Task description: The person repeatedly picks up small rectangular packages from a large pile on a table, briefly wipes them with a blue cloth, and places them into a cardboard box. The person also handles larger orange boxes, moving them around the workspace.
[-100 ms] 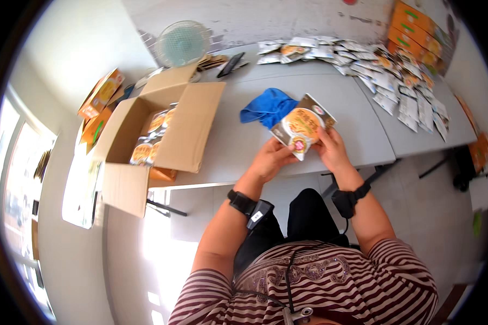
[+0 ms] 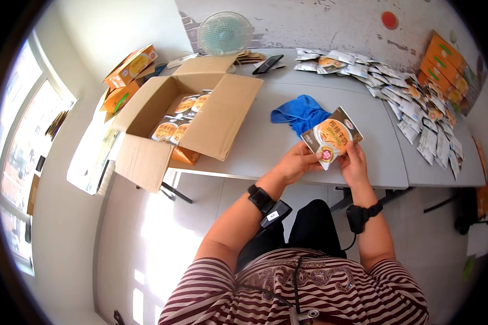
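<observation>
Between my two hands is a brown and white food packet (image 2: 333,133) with a round orange picture on its front, tilted above the table's front edge. My left hand (image 2: 297,163) pinches its lower left corner, thumb on the front. My right hand (image 2: 354,163) grips the lower right edge, fingers partly hidden behind it. Just behind the packet lies a crumpled blue cloth (image 2: 299,114). To the left stands an open cardboard box (image 2: 222,116), its flaps spread, with several similar packets (image 2: 171,129) inside.
A heap of loose packets (image 2: 401,89) covers the far right of the grey table (image 2: 265,154). Orange cartons (image 2: 439,67) stand beyond it, and more orange boxes (image 2: 130,67) are stacked at left. A fan (image 2: 225,33) and a phone (image 2: 268,64) sit at the back.
The whole view has swung, so the table and everything on it appear farther right and lower. Both hands still hold the packet in much the same way.
</observation>
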A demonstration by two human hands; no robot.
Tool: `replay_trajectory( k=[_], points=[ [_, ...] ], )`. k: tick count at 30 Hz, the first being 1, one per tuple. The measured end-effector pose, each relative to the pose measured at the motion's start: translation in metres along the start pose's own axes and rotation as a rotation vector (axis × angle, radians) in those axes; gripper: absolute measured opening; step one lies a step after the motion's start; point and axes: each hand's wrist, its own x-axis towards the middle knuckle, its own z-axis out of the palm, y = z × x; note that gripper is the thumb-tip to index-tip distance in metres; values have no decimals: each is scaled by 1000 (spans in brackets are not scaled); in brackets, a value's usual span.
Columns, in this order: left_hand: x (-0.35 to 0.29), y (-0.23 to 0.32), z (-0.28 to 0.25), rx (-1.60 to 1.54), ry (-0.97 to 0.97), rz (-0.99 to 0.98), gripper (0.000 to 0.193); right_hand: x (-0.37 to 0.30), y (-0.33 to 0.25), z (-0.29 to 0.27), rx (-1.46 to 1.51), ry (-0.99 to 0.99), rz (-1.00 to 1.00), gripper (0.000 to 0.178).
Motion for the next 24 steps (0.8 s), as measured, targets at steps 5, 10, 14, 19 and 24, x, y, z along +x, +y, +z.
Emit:
replay_trajectory(
  k=[5, 10, 14, 19, 24],
  points=[
    [-13, 34, 8, -63, 24, 130, 36, 0, 0, -5, -13, -80, 54, 50],
    [-35, 111, 1, -41, 177, 312, 33, -2, -2, 1, -111, -47, 79, 47],
    [-60, 179, -34, -26, 340, 447, 30, -3, 0, 2, -170, -54, 40, 45],
    [-90, 249, -119, 19, 629, 375, 24, -3, 3, 9, -235, -68, 11, 42],
    [-101, 270, -203, -42, 823, 307, 25, -4, 3, 14, -317, -80, -6, 41]
  ],
)
